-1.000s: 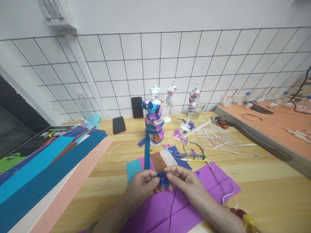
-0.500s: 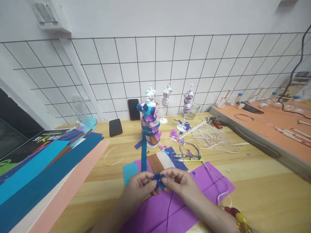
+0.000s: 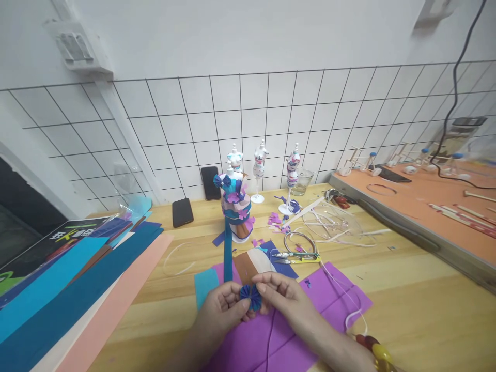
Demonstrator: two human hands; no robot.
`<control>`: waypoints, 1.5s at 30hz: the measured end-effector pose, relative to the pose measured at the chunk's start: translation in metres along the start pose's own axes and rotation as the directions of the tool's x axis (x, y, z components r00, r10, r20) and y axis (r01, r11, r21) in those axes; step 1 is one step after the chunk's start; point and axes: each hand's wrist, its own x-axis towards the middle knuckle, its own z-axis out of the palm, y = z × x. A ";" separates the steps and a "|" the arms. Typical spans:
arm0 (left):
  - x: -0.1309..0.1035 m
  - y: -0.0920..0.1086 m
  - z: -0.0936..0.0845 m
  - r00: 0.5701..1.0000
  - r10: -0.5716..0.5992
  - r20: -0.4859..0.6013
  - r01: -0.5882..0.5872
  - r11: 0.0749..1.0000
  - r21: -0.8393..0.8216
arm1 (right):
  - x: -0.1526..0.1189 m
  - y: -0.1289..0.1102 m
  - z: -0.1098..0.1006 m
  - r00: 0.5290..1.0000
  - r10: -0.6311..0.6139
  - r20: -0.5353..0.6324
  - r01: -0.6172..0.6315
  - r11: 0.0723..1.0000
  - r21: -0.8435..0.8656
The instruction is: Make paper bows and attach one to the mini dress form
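Observation:
A small blue pleated paper bow (image 3: 251, 298) is held low at the front of the table. My left hand (image 3: 222, 309) pinches its left side, thumb in front. My right hand (image 3: 285, 298) is closed at its upper right edge, thumb and fingertips against the folds. Under both hands lies a purple paper sheet (image 3: 325, 305). Beyond them stands a mini dress form (image 3: 237, 209) dressed in coloured paper, with a similar blue bow (image 3: 222, 181) at its shoulder. A dark teal strip (image 3: 228, 258) runs from it towards my left hand.
Yellow-handled thread snips (image 3: 298, 257) lie beside a metal ring. Behind are smaller dress forms (image 3: 292, 173), a glass (image 3: 304, 181) and two phones (image 3: 182, 212). Coloured paper strips (image 3: 116, 279) fill the left side. An orange-topped board (image 3: 426, 206) with wooden pieces stands right.
The bow's folds look more spread, and my right thumb and fingers have shifted to its upper edge. The camera view has tilted slightly, moving the background down and left.

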 end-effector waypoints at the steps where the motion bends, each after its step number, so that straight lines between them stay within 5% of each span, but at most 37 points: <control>1: 0.000 -0.001 0.000 1.000 0.003 0.000 -0.003 1.000 -0.009 | 0.000 0.000 0.000 1.000 0.000 0.005 0.000 1.000 0.008; 8: 0.001 -0.006 -0.001 0.999 0.033 0.009 -0.032 0.997 -0.070 | -0.001 0.002 0.006 0.994 -0.031 0.108 0.028 0.999 0.029; 34: -0.002 0.002 0.002 1.000 -0.003 -0.030 0.004 1.000 0.021 | 0.000 0.000 0.000 0.999 -0.001 0.042 0.003 0.999 -0.041; 45: -0.005 0.011 0.009 0.999 0.030 -0.029 -0.024 0.982 0.189 | 0.002 0.006 -0.001 1.000 0.003 -0.012 -0.004 0.997 -0.072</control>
